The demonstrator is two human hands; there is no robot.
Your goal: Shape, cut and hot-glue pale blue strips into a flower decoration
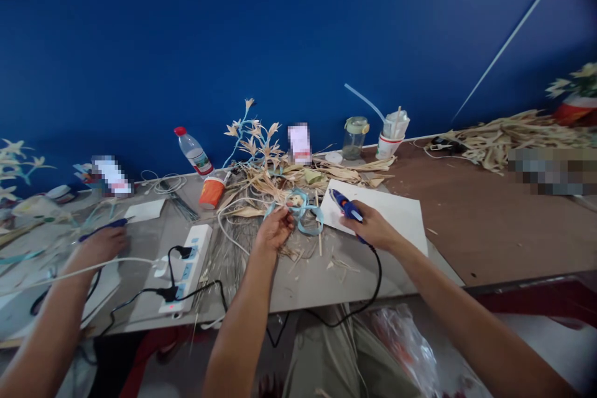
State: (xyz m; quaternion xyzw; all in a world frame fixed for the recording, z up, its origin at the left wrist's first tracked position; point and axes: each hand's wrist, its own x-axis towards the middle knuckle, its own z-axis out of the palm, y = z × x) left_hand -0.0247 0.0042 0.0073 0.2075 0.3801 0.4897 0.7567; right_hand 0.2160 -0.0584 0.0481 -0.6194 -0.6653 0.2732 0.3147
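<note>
My right hand (373, 227) is closed round a small blue corded iron (346, 205), its metal tip over a white board (396, 208). To its left, my left hand (275, 228) pinches the edge of a tangle of light blue ribbon (308, 217) with a pale piece in it; what exactly lies between the fingertips is too small to tell. Dry tan husks (265, 183) are heaped behind my left hand. Husk flowers on blue stems (252, 130) stand at the back of the heap.
A power strip (192, 267) with plugs and cables lies left. Behind are a bottle (193, 150), an orange cup (212, 193), a jar (354, 140) and a cup with a straw (388, 146). Another person's hand (105, 242) holds a blue tool at far left. More husks (499, 137) lie right.
</note>
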